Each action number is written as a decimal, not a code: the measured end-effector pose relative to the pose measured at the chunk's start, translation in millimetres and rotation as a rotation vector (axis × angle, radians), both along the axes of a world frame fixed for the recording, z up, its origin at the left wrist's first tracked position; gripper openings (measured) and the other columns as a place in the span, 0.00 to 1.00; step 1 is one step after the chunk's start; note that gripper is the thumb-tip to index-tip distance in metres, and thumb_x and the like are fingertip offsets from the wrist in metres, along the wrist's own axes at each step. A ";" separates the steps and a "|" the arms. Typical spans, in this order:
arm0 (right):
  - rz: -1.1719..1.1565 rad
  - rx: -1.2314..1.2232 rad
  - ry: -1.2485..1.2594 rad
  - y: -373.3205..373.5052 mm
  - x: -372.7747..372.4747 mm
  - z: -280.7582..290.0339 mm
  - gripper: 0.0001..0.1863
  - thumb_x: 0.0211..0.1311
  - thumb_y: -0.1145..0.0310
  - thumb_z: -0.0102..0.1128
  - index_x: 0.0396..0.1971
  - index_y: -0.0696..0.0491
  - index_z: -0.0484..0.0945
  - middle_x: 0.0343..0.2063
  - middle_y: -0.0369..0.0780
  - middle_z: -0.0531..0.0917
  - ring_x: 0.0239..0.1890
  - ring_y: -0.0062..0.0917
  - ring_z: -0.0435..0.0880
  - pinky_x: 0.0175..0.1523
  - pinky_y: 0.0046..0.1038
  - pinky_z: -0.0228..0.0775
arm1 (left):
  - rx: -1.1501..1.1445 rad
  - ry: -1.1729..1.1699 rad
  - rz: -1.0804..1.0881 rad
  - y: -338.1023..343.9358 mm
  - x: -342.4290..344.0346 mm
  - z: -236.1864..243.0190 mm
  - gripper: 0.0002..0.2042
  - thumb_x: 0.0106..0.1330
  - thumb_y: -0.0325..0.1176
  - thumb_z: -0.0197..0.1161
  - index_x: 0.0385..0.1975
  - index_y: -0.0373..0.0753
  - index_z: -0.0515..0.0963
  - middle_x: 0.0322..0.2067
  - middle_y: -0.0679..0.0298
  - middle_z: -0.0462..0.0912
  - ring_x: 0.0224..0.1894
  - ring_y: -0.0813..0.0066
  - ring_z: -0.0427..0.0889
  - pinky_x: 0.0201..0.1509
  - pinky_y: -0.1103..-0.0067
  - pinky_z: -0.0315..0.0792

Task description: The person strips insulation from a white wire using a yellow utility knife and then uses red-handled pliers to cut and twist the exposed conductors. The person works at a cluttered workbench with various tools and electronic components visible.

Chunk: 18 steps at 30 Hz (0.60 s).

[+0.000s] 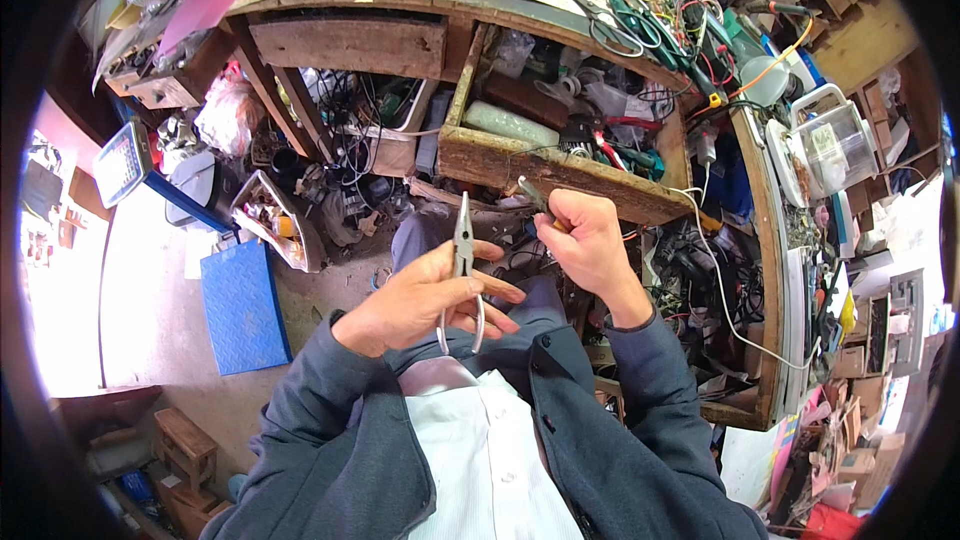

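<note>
one pair of long-nose pliers (463, 243), gripped in the left hand (422, 298). right hand (592, 240)'s clenched round one tool (532, 191), mostly hidden, can't tell what kind. one open drawer (570, 176) beyond, its stuff (528, 100) too jumbled to count.

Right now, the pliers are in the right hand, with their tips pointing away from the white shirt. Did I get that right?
Not quite: the pliers are in the left hand, not the right hand, as the head view shows. Their tips do point away from the white shirt.
</note>
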State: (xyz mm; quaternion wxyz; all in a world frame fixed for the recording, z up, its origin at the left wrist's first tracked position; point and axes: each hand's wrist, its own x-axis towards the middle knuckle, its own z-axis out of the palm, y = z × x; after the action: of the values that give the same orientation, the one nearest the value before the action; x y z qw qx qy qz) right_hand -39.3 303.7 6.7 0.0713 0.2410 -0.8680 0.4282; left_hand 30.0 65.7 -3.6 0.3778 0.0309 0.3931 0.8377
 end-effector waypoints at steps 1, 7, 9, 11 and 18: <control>-0.019 -0.007 0.011 -2.7 4.4 -1.2 0.20 0.53 0.79 0.64 0.18 0.58 0.57 0.15 0.38 0.56 0.20 0.21 0.54 0.24 0.30 0.48 | -0.044 0.011 -0.022 4.1 0.2 0.6 0.23 0.78 0.33 0.51 0.67 0.31 0.56 0.52 0.42 0.80 0.49 0.55 0.86 0.50 0.68 0.83; -0.102 -0.050 0.063 -15.0 20.5 -6.4 0.17 0.52 0.80 0.63 0.18 0.59 0.59 0.15 0.41 0.61 0.18 0.25 0.58 0.24 0.31 0.52 | -0.201 0.041 -0.083 22.5 6.3 -2.6 0.26 0.80 0.34 0.49 0.72 0.33 0.52 0.55 0.45 0.78 0.54 0.58 0.84 0.53 0.67 0.83; -0.108 -0.047 0.074 -17.2 22.9 -8.9 0.17 0.52 0.80 0.63 0.18 0.59 0.60 0.15 0.42 0.61 0.17 0.25 0.59 0.24 0.31 0.52 | -0.204 0.066 -0.067 26.8 6.5 -6.4 0.27 0.79 0.33 0.48 0.74 0.37 0.51 0.55 0.46 0.78 0.55 0.58 0.83 0.54 0.66 0.83; -0.115 -0.044 0.081 -18.0 24.9 -9.9 0.17 0.52 0.81 0.63 0.18 0.59 0.60 0.15 0.42 0.62 0.17 0.26 0.59 0.24 0.31 0.52 | -0.190 0.077 -0.051 29.3 6.0 -8.2 0.27 0.79 0.33 0.48 0.75 0.39 0.50 0.56 0.47 0.78 0.56 0.59 0.82 0.54 0.65 0.83; -0.119 -0.022 0.097 -20.0 29.6 -7.3 0.17 0.52 0.81 0.63 0.18 0.59 0.60 0.15 0.41 0.61 0.17 0.25 0.60 0.23 0.32 0.52 | -0.143 0.061 -0.023 31.1 3.7 -7.9 0.28 0.79 0.32 0.46 0.76 0.44 0.47 0.56 0.47 0.78 0.57 0.59 0.82 0.55 0.65 0.82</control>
State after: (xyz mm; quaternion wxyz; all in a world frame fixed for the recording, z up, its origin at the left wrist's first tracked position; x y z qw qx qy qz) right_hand -9.7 283.7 -0.6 0.1415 0.2087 -0.8716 0.4204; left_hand 33.7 96.8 -11.5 0.3763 0.0337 0.4630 0.8018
